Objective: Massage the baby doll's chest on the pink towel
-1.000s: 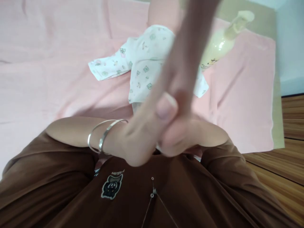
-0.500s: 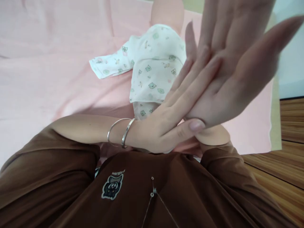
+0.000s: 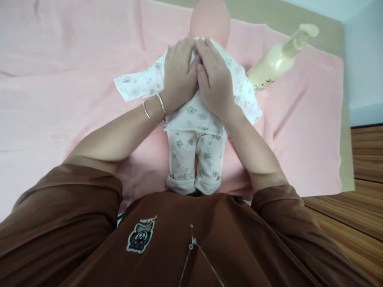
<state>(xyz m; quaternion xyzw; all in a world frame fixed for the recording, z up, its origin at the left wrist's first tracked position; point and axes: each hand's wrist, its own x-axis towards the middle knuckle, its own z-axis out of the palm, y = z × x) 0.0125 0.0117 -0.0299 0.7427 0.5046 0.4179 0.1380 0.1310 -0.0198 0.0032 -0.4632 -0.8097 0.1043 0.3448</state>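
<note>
Shirt (image 3: 196, 115) bears left hand (image 3: 178, 73) and right hand (image 3: 214, 83), both loosely flattened.

The doll's head (image 3: 210, 22) is looking smooth and matt; its printed top (image 3: 196, 115) and trousers (image 3: 182, 153) are showing soft cloth. The bottle (image 3: 272, 63) is gleaming like glossy plastic. Metal bangles (image 3: 162, 104) are shining. The pink sheet (image 3: 311, 127) and brown shirt (image 3: 233, 239) are showing matt, creased fabric; the boards (image 3: 356, 223) are showing wood grain.

You have a doll (image 3: 196, 119) stretched flat on the pink sheet (image 3: 311, 119), sleeves spread, legs towards you. Its smooth, bare head (image 3: 210, 22) overlaps the sheet's far edge; its white top (image 3: 191, 111) and turned-up trousers (image 3: 182, 153) bear small green animal prints.
</note>
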